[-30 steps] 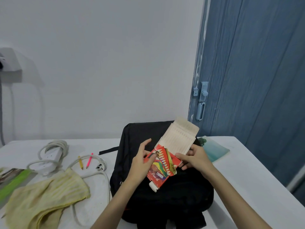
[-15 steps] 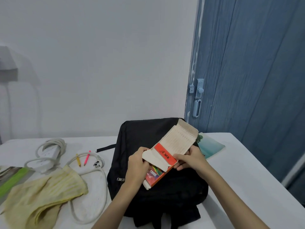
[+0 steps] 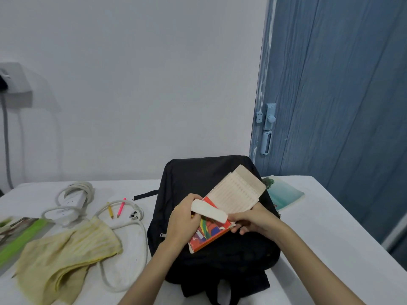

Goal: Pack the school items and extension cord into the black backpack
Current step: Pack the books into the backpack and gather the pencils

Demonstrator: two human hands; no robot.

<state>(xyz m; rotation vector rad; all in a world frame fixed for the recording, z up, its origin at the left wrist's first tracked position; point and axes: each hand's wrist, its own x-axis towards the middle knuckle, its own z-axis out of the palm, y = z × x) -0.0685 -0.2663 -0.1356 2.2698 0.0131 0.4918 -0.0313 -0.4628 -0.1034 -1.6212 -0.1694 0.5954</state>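
Since a second ago you have turned the coloured pencil box (image 3: 209,232) over in your hands: its printed front then faced up with the long lid standing back, and now a pale inner flap is folded across the mouth while the lid still stands open behind it.

Head view: your left hand (image 3: 184,221) has its fingers curled round the left end of the box, thumb on the pale flap. Your right hand (image 3: 256,219) pinches the right end, fingers curled under the box and thumb on top. The box is held just above the black backpack (image 3: 211,177), which lies flat on the white table (image 3: 330,227) and looks closed from here; I cannot see an open zip.

You seem to be closing the box so the pencils stay in before packing it. Nothing appears packed yet. The extension cord (image 3: 72,201) lies coiled well to the left, with a yellow pencil (image 3: 109,209) and a pink pencil (image 3: 121,207) loose inside its loop. A teal book (image 3: 284,192) lies just beside the bag on the right, partly under it. A yellowish cloth (image 3: 63,254) and a green-edged book (image 3: 19,234) lie at the near left.
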